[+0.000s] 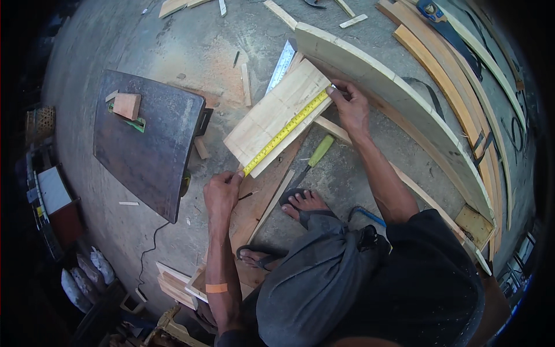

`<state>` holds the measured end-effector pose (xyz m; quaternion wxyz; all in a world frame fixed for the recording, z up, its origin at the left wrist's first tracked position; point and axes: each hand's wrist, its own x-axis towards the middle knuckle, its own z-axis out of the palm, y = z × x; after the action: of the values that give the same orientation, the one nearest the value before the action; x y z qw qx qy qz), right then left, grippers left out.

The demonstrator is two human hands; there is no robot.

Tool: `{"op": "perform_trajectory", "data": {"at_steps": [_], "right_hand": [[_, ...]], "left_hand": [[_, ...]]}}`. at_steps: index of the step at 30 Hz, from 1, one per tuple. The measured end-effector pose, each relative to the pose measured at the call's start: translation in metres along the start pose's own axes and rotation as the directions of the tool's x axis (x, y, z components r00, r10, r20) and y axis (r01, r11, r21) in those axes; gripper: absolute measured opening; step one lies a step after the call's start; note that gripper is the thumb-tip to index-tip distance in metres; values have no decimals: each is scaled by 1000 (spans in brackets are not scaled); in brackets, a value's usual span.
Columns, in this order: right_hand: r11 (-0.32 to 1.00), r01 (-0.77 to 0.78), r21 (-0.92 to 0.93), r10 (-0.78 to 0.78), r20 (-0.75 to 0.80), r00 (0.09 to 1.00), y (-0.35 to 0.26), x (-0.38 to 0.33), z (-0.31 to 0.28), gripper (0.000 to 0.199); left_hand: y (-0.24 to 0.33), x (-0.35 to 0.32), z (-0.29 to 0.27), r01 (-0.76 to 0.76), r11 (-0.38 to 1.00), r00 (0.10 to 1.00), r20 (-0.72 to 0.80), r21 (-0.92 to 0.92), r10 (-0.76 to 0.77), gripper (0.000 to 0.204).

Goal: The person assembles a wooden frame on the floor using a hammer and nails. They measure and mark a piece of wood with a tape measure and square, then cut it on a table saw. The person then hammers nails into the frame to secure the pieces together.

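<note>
A pale wooden board (272, 113) lies slanted in front of me, with pencil lines across its face. A yellow measuring tape (287, 134) is stretched along its near long edge. My left hand (222, 192) pinches the tape at the board's near left corner, fingers closed. At the far right corner my right hand (350, 107) grips the other end, thumb pressed on the tape and fingers curled around the board's edge. Neither hand clearly shows a tape case. A metal ruler (281, 66) sticks out beyond the board's far edge.
A dark flat-topped stand (150, 136) with a wood block (126, 106) is at left. A green-handled tool (321, 151) lies beside my feet. To the right stands a long wooden panel (399, 87); behind it are long planks (457, 92) and a handsaw (444, 26).
</note>
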<state>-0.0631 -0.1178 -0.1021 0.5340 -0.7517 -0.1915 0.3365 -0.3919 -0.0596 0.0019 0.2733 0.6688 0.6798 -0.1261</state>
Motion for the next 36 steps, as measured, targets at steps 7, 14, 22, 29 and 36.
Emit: {"op": "perform_trajectory", "data": {"at_steps": [7,14,22,29,36], "right_hand": [[963,119,-240,-96,104,990,-19,-29,-41,51],[853,39,-520,16,101,995,1,-144,-219,32],[523,-547,-654,383,-394,836,114,-330,-357,35],[632,-594,-498,748,190,636,89,-394,-400,78],[360,-376,-854,634,-72,770,114,-394,-400,42]], "left_hand": [[3,9,2,-31,998,999,23,62,29,46],[-21,14,14,-134,985,990,27,-109,138,49],[-46,40,24,-188,965,973,99,-180,208,48],[-39,31,11,-289,935,947,79,-203,310,48],[-36,30,11,-369,923,927,31,-110,374,49]]}}
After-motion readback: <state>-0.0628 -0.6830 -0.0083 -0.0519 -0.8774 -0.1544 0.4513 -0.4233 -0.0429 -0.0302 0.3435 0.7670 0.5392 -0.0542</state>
